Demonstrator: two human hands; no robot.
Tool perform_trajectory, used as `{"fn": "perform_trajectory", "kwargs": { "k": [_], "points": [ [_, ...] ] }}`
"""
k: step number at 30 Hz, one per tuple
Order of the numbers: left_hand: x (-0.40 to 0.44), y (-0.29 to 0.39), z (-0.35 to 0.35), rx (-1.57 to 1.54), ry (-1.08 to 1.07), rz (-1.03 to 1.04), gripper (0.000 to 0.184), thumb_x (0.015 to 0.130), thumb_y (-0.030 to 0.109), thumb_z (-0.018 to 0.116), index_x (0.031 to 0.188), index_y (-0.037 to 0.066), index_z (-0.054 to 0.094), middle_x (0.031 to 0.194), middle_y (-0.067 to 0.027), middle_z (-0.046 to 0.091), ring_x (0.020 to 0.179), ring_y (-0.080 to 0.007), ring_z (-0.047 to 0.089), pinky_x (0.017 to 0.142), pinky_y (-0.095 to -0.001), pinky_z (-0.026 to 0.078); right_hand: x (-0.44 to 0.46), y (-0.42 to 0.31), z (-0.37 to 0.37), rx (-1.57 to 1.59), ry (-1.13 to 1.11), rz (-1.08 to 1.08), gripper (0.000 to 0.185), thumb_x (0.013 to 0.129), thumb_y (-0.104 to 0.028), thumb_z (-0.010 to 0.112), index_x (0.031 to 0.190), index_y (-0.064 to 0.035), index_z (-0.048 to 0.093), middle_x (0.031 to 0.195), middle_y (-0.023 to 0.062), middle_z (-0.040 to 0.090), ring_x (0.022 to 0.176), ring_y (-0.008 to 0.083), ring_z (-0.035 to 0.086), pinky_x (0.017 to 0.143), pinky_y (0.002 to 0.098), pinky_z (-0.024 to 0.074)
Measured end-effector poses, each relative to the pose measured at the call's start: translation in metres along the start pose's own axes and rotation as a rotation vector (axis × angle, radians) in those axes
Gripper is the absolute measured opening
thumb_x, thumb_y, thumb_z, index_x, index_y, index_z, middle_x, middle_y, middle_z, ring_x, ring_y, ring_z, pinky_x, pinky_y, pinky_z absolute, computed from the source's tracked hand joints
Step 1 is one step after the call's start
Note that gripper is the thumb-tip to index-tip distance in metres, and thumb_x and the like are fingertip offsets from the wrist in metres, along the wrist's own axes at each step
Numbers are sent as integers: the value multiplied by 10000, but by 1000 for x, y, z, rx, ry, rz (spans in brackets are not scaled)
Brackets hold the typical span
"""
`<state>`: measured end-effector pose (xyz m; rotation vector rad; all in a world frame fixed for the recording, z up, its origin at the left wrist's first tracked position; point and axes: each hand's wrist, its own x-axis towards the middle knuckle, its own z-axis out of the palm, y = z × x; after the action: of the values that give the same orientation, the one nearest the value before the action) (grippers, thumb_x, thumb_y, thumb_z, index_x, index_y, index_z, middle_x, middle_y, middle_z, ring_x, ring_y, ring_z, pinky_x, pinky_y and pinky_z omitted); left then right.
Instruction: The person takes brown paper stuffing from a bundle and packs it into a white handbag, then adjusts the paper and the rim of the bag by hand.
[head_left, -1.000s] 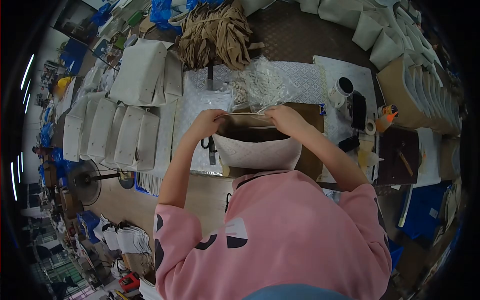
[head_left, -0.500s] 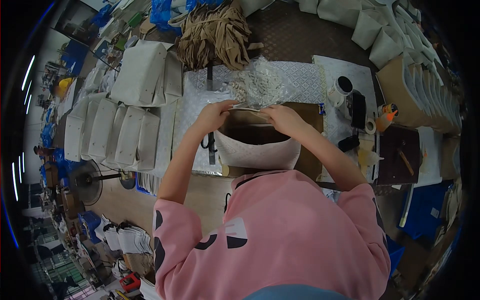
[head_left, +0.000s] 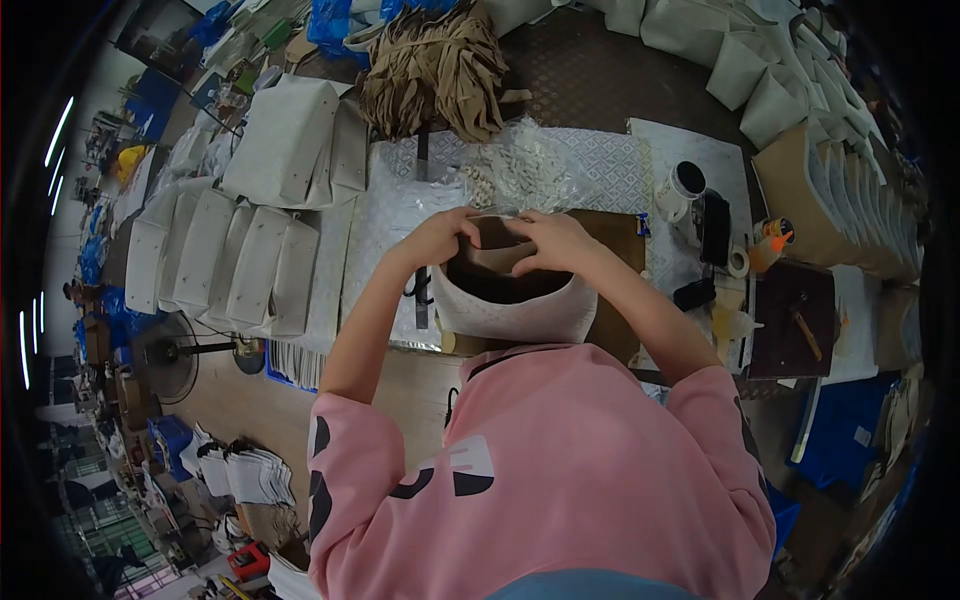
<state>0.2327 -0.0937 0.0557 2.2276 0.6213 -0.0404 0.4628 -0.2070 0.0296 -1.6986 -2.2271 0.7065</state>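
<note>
A white textured bag (head_left: 520,316) stands in front of my body, with its brown-lined mouth facing up. My left hand (head_left: 436,240) is at the far left of the rim, thumb inside the mouth and fingers over the edge, closed on it. At the far right of the rim is my right hand (head_left: 553,243), its fingers apart and its thumb spread down over the opening. Some fingertips are hidden by the rim. Just beyond the bag lies a clear plastic bag (head_left: 530,165) of small pale pieces.
White bags (head_left: 275,140) stand in rows at the left. A bundle of brown strips (head_left: 435,75) lies at the back. At the right are a jar (head_left: 686,180), a tape roll (head_left: 738,261), an orange-tipped bottle (head_left: 768,250) and a hammer (head_left: 805,328) on a dark board (head_left: 775,345).
My right hand has loosened from the far rim, and its thumb has moved down into the bag's mouth. My left thumb has shifted inside the rim. The far edge's shape has changed.
</note>
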Motion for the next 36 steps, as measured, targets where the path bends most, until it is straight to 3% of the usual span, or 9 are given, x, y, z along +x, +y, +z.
{"fn": "perform_trajectory", "kwargs": {
  "k": [3,6,9,15,18,21,27,30,36],
  "points": [
    [-3,-15,0,-115,57,86,527,715,-142,436,1122,78,686,1368,-181,533,1225,-287,548,1008,-345,434,3,2,8,-127,290,-220,390,764,-342,760,1070,-110,692,1247,132,563,1224,321,506,983,446,427],
    [-13,-4,-3,-598,128,-177,491,826,-90,478,1257,91,626,1319,-189,566,1171,-218,566,961,-321,461,7,0,0,4,159,-339,268,739,-322,772,844,-84,708,1229,101,564,1218,288,482,998,432,390],
    [-15,-9,-10,-478,45,-263,418,925,19,541,1342,47,550,1221,-145,626,1078,-151,585,917,-282,477,11,2,10,22,212,-266,234,733,-286,766,734,-74,668,1177,82,578,1138,275,513,962,415,397],
    [-16,-31,-10,-454,-21,-259,327,964,111,585,1256,-35,605,1081,-40,675,949,-88,589,854,-260,488,21,13,25,-39,332,-243,208,745,-255,746,685,-77,659,982,60,630,1010,258,588,861,408,443],
    [-14,-38,-9,-352,-16,-282,271,960,105,587,1182,-35,656,999,-22,691,880,-71,583,800,-248,489,31,16,30,-17,181,-137,220,777,-261,716,711,-60,657,897,91,648,886,294,636,799,420,487],
    [-12,-39,-7,-309,4,-266,260,948,115,609,1142,-45,674,928,-13,697,808,-64,576,744,-244,489,33,17,35,58,250,-90,221,794,-257,695,752,-42,658,829,127,659,810,336,649,733,444,516],
    [-9,-29,-4,-335,96,-303,251,905,137,665,1073,-45,703,868,-29,705,768,-68,585,692,-257,496,31,16,35,107,244,-12,210,792,-236,697,785,-30,655,791,168,666,799,369,650,708,460,520],
    [-2,-22,-2,-107,136,-291,231,870,167,694,1046,22,732,847,-75,728,737,-116,633,686,-283,502,31,15,34,140,251,1,206,788,-230,702,773,-30,654,782,169,663,785,375,649,703,463,518],
    [13,13,0,414,134,-282,217,826,280,681,958,126,757,851,-153,705,778,-319,676,726,-386,524,29,12,32,117,250,-4,184,789,-212,696,761,-34,655,786,180,660,769,384,646,691,470,518]
  ]
}}
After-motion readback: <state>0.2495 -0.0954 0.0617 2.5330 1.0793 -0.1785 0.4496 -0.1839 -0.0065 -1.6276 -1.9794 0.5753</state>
